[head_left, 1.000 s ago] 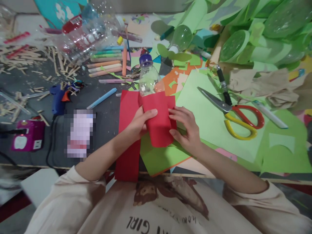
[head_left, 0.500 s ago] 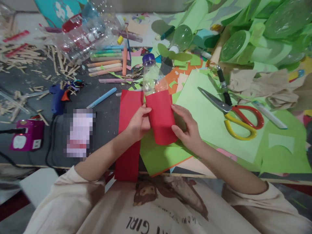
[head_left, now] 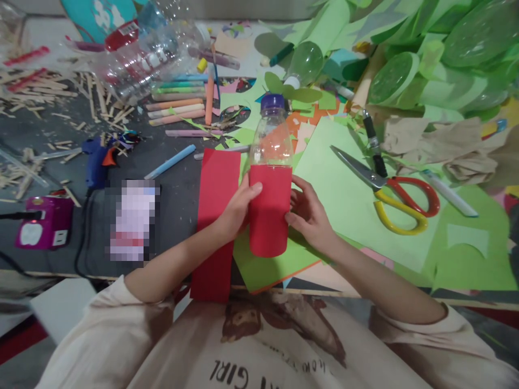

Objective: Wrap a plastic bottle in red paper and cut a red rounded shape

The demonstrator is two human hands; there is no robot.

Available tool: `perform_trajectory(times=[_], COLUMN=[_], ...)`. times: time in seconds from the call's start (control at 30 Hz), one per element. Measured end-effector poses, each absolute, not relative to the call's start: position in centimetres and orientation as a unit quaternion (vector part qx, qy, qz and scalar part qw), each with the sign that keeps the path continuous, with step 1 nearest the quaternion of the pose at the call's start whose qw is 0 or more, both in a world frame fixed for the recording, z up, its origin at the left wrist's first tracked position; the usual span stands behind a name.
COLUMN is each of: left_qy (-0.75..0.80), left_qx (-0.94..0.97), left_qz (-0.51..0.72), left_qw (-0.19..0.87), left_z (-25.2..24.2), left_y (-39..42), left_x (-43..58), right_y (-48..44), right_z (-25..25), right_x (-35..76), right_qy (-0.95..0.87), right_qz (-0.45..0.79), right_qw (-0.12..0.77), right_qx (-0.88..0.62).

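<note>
A clear plastic bottle (head_left: 272, 138) with a purple cap stands out in the middle, its lower part wrapped in red paper (head_left: 269, 216). My left hand (head_left: 239, 208) grips the wrapped bottle from the left, thumb on the front of the red paper. On the other side, my right hand (head_left: 308, 210) has its fingers curled against the right edge, partly hidden behind the bottle. A flat red paper strip (head_left: 213, 254) lies under my left wrist. Beneath the bottle are green sheets (head_left: 259, 270).
Scissors (head_left: 379, 183) with red and yellow handles lie on pale green paper to the right. A blue glue gun (head_left: 95, 162), a phone (head_left: 132, 221) and a purple power adapter (head_left: 44, 222) are at left. Markers (head_left: 178, 108), wood sticks and clear bottles fill the back left.
The wrapped bottle has shifted slightly right and toward me, and its tilt has straightened. My left hand moved with it; the right fingers curl more at its edge.
</note>
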State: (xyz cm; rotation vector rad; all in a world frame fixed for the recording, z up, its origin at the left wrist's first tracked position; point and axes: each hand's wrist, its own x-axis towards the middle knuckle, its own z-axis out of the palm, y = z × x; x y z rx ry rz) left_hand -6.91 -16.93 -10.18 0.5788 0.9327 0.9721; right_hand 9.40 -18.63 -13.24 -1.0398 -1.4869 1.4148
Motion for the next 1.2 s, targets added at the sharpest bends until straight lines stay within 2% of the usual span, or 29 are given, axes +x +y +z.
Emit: perform_trajectory(times=[0.23, 0.47, 0.6, 1.0, 1.2], left_qy=[0.427, 0.444, 0.463, 0.462, 0.460], left_qx=[0.293, 0.448, 0.503, 0.515, 0.534], left_qz=[0.456, 0.535, 0.523, 0.510, 0.505], left_qw=[0.724, 0.563, 0.509, 0.511, 0.498], left_z=[-10.0, -11.0, -10.7, -10.5, -10.6], left_y=[-17.0, -17.3, -17.1, -16.8, -16.7], left_x=[-6.5, -6.9, -7.5, -7.5, -7.5], right_y=[-18.3, -18.6, -18.8, -19.3, -19.2], right_z=[-12.6, -12.0, -12.2, -12.0, -11.8], right_x=[9.4, 8.7, 8.7, 8.4, 8.2], right_qy=[-0.565, -0.531, -0.516, -0.520, -0.496], right_qz=[0.566, 0.618, 0.634, 0.617, 0.631], right_qw=[0.404, 0.381, 0.389, 0.369, 0.387], right_qx=[-0.444, -0.436, -0.426, -0.461, -0.454])
